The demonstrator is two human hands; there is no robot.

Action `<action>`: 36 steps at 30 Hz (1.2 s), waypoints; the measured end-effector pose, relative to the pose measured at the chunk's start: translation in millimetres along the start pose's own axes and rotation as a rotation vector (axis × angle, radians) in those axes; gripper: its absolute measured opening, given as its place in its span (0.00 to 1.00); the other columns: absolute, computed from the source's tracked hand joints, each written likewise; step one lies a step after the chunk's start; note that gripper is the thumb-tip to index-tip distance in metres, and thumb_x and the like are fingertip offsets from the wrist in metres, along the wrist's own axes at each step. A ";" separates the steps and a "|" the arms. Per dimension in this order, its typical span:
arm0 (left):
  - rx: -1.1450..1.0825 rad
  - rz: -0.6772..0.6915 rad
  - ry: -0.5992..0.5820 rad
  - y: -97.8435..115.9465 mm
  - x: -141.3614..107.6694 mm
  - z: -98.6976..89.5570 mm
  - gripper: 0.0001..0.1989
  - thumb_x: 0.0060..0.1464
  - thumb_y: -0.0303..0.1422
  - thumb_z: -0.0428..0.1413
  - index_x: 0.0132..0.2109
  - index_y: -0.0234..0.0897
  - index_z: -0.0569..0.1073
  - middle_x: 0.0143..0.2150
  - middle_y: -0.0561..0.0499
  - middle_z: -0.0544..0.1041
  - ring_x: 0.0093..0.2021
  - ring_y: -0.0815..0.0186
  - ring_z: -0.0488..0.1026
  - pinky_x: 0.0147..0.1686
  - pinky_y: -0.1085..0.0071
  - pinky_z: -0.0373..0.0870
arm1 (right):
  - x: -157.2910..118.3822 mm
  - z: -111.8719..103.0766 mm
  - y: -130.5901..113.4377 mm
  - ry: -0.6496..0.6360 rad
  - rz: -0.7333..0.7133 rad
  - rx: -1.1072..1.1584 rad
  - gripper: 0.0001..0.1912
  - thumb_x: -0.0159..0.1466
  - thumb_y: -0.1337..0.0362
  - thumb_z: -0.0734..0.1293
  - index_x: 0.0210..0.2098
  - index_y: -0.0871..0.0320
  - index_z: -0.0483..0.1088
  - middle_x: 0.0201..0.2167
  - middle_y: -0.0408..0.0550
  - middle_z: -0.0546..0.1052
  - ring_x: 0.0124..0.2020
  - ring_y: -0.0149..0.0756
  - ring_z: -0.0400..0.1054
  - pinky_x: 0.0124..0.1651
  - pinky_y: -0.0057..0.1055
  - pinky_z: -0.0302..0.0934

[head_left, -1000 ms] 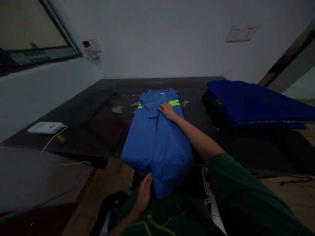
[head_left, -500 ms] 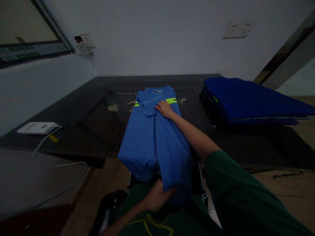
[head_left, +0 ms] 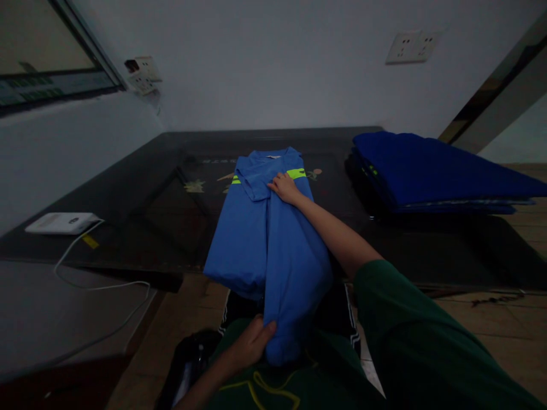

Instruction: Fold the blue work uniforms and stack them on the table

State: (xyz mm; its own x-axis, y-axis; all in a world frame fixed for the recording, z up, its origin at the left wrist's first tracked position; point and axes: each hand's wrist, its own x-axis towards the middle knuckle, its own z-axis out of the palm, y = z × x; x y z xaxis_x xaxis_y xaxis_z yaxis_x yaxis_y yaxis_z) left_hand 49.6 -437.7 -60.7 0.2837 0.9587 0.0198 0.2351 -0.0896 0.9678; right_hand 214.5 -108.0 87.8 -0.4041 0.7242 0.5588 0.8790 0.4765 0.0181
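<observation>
A blue short-sleeved shirt point(head_left: 239, 239) with yellow-green bands lies on the dark table, collar toward the wall. Its left sleeve is folded inward, and its lower part hangs over the table's front edge above my lap. My left hand point(head_left: 254, 340) pinches the hanging hem of the right panel, thumb on top. Higher up, my right hand point(head_left: 285, 188) rests on the shirt's chest below the band, with its fingertips at the fold line. Its fingers are bent on the cloth, and I cannot tell if they grip any of it.
Folded dark-blue cloths point(head_left: 431, 171) are stacked on the right side of the table point(head_left: 141, 216). A white device point(head_left: 62, 223) with a cable point(head_left: 102, 287) sits near the left front edge. Wall sockets point(head_left: 412, 46) are on the wall behind.
My left hand has shifted slightly left and down with the hem, drawing the right panel straighter and inward. The right hand stays in place on the chest.
</observation>
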 end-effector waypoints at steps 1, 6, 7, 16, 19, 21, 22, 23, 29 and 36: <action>0.009 0.027 0.019 2.6 0.5 1.8 0.28 0.50 0.58 0.52 0.32 0.36 0.77 0.32 0.46 0.79 0.35 0.59 0.73 0.41 0.66 0.71 | -0.2 -0.2 0.2 0.004 -0.004 -0.001 0.22 0.70 0.54 0.55 0.43 0.62 0.75 0.46 0.58 0.71 0.48 0.46 0.61 0.50 0.40 0.56; -0.232 -0.018 0.220 8.0 9.1 11.7 0.24 0.50 0.55 0.56 0.40 0.37 0.69 0.27 0.52 0.75 0.30 0.64 0.72 0.32 0.72 0.69 | -0.3 -1.7 1.3 0.011 -0.022 0.011 0.21 0.70 0.54 0.56 0.41 0.62 0.75 0.43 0.56 0.72 0.46 0.44 0.62 0.49 0.39 0.56; -0.261 -0.033 0.252 7.2 10.1 12.2 0.23 0.50 0.54 0.56 0.38 0.37 0.67 0.25 0.55 0.72 0.26 0.67 0.70 0.29 0.74 0.66 | 0.1 -1.9 1.4 0.010 -0.020 0.012 0.21 0.70 0.54 0.56 0.41 0.62 0.75 0.43 0.56 0.72 0.45 0.43 0.63 0.49 0.38 0.56; -0.113 0.183 0.107 51.6 0.3 10.2 0.23 0.56 0.53 0.50 0.32 0.35 0.71 0.33 0.49 0.73 0.37 0.64 0.69 0.41 0.72 0.66 | 2.7 0.0 1.8 0.013 -0.002 -0.034 0.22 0.70 0.55 0.55 0.42 0.62 0.75 0.44 0.57 0.73 0.45 0.44 0.65 0.49 0.39 0.57; -0.163 0.105 0.186 45.6 -0.4 12.3 0.26 0.54 0.57 0.49 0.34 0.36 0.71 0.33 0.49 0.72 0.36 0.63 0.68 0.40 0.72 0.67 | 1.3 -1.2 1.6 0.011 -0.010 -0.051 0.22 0.70 0.54 0.56 0.42 0.62 0.75 0.45 0.57 0.73 0.46 0.45 0.64 0.48 0.40 0.57; -0.140 0.072 0.273 28.1 1.1 12.4 0.27 0.54 0.58 0.48 0.34 0.37 0.70 0.30 0.51 0.71 0.34 0.65 0.68 0.37 0.73 0.66 | -0.2 -3.4 0.3 0.013 -0.005 -0.058 0.22 0.70 0.54 0.56 0.41 0.61 0.75 0.45 0.57 0.73 0.46 0.45 0.63 0.47 0.39 0.57; -0.111 0.065 0.291 17.8 2.5 11.7 0.26 0.54 0.58 0.48 0.34 0.37 0.69 0.28 0.52 0.70 0.32 0.65 0.67 0.35 0.73 0.66 | -1.2 -5.1 -0.8 0.012 -0.001 -0.060 0.22 0.70 0.53 0.56 0.41 0.61 0.75 0.45 0.57 0.73 0.46 0.45 0.63 0.47 0.39 0.57; -0.076 0.060 0.291 7.9 4.4 10.4 0.26 0.54 0.57 0.49 0.34 0.37 0.69 0.27 0.53 0.69 0.30 0.66 0.67 0.33 0.74 0.65 | -2.3 -7.2 -2.2 0.011 0.001 -0.062 0.22 0.70 0.53 0.56 0.42 0.61 0.75 0.45 0.57 0.72 0.46 0.46 0.63 0.47 0.39 0.57; 0.184 0.024 0.160 -4.6 13.9 -10.3 0.16 0.58 0.46 0.49 0.38 0.38 0.73 0.35 0.48 0.78 0.39 0.60 0.75 0.41 0.71 0.66 | -9.1 -23.9 -12.6 0.040 -0.015 -0.028 0.19 0.70 0.56 0.56 0.45 0.63 0.73 0.45 0.58 0.73 0.48 0.46 0.62 0.50 0.39 0.56; 0.617 0.088 0.020 47.3 -1.3 -50.8 0.20 0.63 0.39 0.43 0.29 0.37 0.73 0.24 0.51 0.76 0.26 0.64 0.74 0.30 0.72 0.65 | -70.4 -84.1 -32.7 0.178 -0.065 0.448 0.11 0.67 0.61 0.61 0.41 0.60 0.71 0.43 0.52 0.74 0.47 0.39 0.65 0.53 0.36 0.57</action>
State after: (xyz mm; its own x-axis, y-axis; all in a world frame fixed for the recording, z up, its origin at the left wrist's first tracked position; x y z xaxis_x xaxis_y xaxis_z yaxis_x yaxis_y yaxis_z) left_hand 13.1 -429.4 -2.2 0.3102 0.9450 0.1038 0.7074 -0.3024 0.6389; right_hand 235.5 -216.4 117.6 -0.3707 0.6081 0.7020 0.6422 0.7139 -0.2793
